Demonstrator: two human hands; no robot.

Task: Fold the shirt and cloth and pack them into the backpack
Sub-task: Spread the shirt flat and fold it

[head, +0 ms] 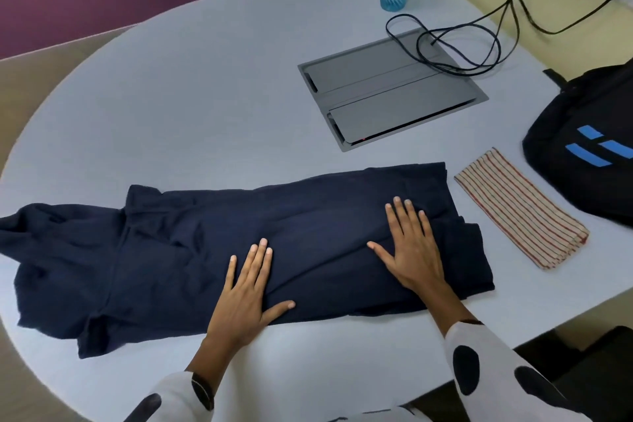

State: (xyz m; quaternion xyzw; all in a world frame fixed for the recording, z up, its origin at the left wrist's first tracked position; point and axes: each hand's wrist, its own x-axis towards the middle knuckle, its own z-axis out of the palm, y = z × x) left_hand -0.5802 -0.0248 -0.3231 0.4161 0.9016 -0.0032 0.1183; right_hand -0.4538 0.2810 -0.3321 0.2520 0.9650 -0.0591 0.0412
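We press our left hand [245, 295] and right hand [409, 247], fingers spread flat, gripping nothing, on the navy shirt [171, 250]; striped cloth [520, 216] lies right.

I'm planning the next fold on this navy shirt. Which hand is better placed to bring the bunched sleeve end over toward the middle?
Probably the left hand. It lies flat on the shirt nearer the bunched sleeve end at the person's left, while the right hand presses the opposite end beside the striped cloth and can anchor it.
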